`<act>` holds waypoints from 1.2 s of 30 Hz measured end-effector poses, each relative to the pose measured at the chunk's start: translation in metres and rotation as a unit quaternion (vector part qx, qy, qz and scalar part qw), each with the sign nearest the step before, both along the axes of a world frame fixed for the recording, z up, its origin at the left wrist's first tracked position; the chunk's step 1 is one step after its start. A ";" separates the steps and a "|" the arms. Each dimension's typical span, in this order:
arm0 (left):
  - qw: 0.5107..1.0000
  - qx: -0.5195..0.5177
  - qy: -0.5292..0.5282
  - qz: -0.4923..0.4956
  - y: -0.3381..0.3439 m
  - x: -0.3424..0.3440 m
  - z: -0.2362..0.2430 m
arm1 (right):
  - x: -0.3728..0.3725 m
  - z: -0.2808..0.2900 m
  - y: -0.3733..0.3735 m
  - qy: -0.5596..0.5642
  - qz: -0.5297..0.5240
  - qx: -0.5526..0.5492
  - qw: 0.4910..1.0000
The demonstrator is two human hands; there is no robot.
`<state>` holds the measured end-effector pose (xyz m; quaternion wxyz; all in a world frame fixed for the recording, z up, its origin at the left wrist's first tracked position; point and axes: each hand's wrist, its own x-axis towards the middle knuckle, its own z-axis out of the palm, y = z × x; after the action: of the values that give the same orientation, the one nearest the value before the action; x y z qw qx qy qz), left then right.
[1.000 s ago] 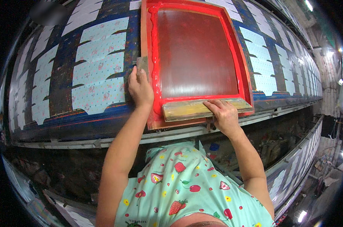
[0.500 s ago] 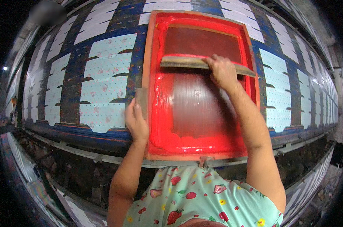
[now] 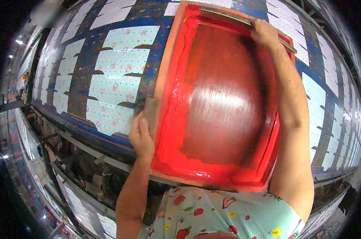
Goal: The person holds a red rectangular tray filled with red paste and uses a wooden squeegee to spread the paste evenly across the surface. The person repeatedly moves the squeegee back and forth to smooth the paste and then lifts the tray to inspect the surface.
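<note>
A screen-printing frame [image 3: 167,77] lies before me, its inner borders coated in wet red ink [image 3: 173,135]. The mesh panel [image 3: 218,103] inside looks dark red, shiny and streaked. My right hand [image 3: 265,32] is closed on the top of a long squeegee [image 3: 224,16], which lies across the far end of the frame at a slant. At the frame's left side, my left hand [image 3: 142,137] grips a flat grey-brown handle [image 3: 151,113]; its fingers are partly hidden behind it, and I cannot tell how it joins the frame.
The frame rests on a long blue, ink-stained table [image 3: 83,109]. Rows of pale printed fabric pieces [image 3: 118,75] with dark notches lie to the left, and more pieces [image 3: 314,107] to the right. A metal rail [image 3: 81,147] runs along the table's near edge.
My right hand has pushed the squeegee from the middle of the screen to its far end, baring the mesh behind it. The left hand keeps its hold. The view has turned somewhat.
</note>
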<state>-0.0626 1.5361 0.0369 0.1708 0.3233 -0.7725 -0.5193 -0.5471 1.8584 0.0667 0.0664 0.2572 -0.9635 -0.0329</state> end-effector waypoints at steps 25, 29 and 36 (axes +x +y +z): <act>0.998 -0.019 0.034 -0.047 -0.012 -0.012 -0.012 | 0.344 0.055 0.004 -0.143 0.071 0.014 0.987; 0.997 -0.020 0.037 -0.064 -0.013 -0.011 -0.013 | 0.438 0.061 0.002 -0.142 0.076 -0.038 0.986; 0.989 -0.143 0.008 -0.043 -0.004 -0.017 -0.012 | 0.555 0.072 -0.005 -0.171 0.042 -0.042 0.983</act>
<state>-0.0792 1.5317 0.0246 0.1985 0.2579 -0.8508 -0.4126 0.0077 1.8534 0.1391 -0.0878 0.2959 -0.9496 0.0549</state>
